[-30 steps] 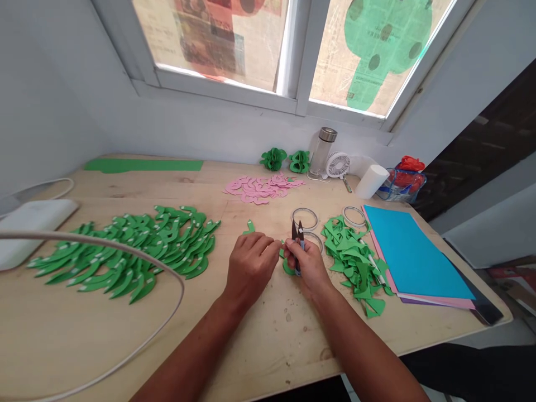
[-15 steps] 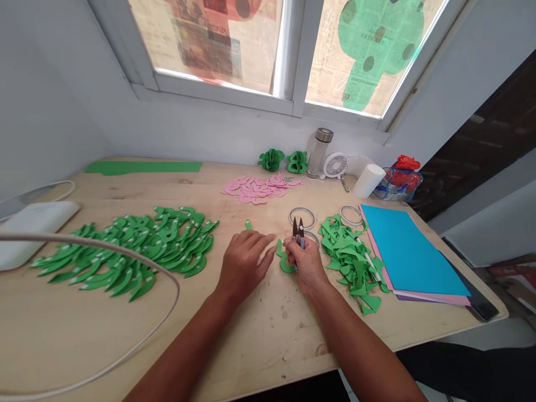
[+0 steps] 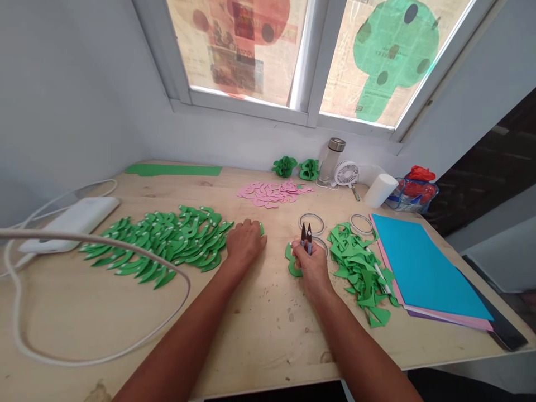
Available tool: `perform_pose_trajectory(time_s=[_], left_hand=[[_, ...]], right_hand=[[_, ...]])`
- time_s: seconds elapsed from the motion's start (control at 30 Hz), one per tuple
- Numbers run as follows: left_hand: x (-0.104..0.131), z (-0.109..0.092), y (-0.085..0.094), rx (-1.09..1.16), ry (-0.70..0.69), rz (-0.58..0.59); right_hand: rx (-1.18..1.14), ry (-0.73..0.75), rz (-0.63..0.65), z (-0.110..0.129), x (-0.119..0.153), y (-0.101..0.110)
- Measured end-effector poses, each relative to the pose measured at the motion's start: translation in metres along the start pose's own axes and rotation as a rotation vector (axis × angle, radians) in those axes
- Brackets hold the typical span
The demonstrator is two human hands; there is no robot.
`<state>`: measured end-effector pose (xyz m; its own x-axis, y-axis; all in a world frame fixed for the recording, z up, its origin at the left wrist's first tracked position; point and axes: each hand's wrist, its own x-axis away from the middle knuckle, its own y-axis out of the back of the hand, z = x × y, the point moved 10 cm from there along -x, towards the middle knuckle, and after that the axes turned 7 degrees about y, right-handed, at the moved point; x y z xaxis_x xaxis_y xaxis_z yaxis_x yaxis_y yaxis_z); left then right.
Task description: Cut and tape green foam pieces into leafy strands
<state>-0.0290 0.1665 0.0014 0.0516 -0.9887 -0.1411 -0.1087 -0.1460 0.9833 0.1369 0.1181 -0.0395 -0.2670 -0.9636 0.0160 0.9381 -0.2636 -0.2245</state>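
My right hand (image 3: pixel 313 267) is closed around small snips (image 3: pixel 307 234), their dark blades pointing up and away from me. Right by its fingers is a curved green paper piece (image 3: pixel 294 268); whether the hand grips it too is hard to see. My left hand (image 3: pixel 244 243) rests low on the table with its fingers bent down and its fingertips hidden. A green paper piece (image 3: pixel 262 229) peeks out beside those fingers. To the left, close to that hand, spreads a heap of curved green pieces (image 3: pixel 167 240) with small white patches at their ends.
Green scraps (image 3: pixel 358 262) and tape rolls (image 3: pixel 312 223) lie right of centre. Farther right is a stack of coloured sheets (image 3: pixel 427 268). Pink cutouts (image 3: pixel 272 194), a bottle (image 3: pixel 330 162) and a fan (image 3: pixel 347 174) stand behind. A white cable (image 3: pixel 184 279) loops at left.
My left hand has moved left, away from the right hand and nearer the green heap, and its fingers have bent down. My right hand still holds the snips. The view has shifted left.
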Motion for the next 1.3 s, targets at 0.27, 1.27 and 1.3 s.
perform_pose_trajectory(time_s=[0.27,1.27,1.3], left_hand=[[-0.011,0.004,-0.004,0.011,0.014,0.012],[0.066,-0.041,0.047,0.423,-0.341,-0.396],[0.064,-0.039,0.045,0.462,-0.315,-0.364]], right_hand=[[0.002,0.002,-0.002,0.005,0.003,-0.002],[-0.059,-0.023,0.085,0.017,0.01,-0.015],[-0.054,-0.02,0.095,0.018,0.01,-0.017]])
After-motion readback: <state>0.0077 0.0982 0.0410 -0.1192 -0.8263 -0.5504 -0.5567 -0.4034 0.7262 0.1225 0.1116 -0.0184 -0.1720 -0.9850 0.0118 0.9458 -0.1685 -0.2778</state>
